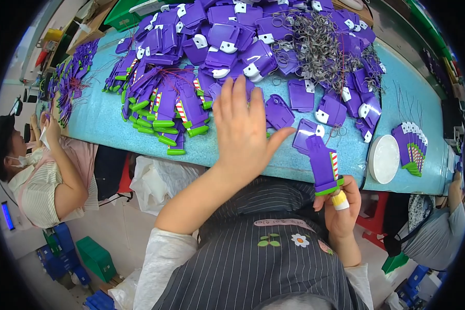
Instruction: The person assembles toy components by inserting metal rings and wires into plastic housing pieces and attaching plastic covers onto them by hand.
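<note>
My left hand [241, 126] reaches forward, palm down, with its fingers spread over the near side of the piled purple plastic pieces [225, 39]. It looks empty; whether its fingertips touch a piece cannot be made out. A loose purple piece [279, 112] lies just right of its thumb. My right hand [341, 212] grips a purple plastic toy wing [323, 163] by its green end, near the table's front edge. Red and white stripes run along one side of that wing. Yellow and white tape [340, 200] wraps a finger of this hand.
Striped wings with green ends [163, 111] lie heaped left of centre. A tangle of grey metal coils and wires [320, 49] covers the pile's right side. To the right stand a white bowl [384, 159] and fanned wings [411, 147]. People work at both sides, one at left [51, 170].
</note>
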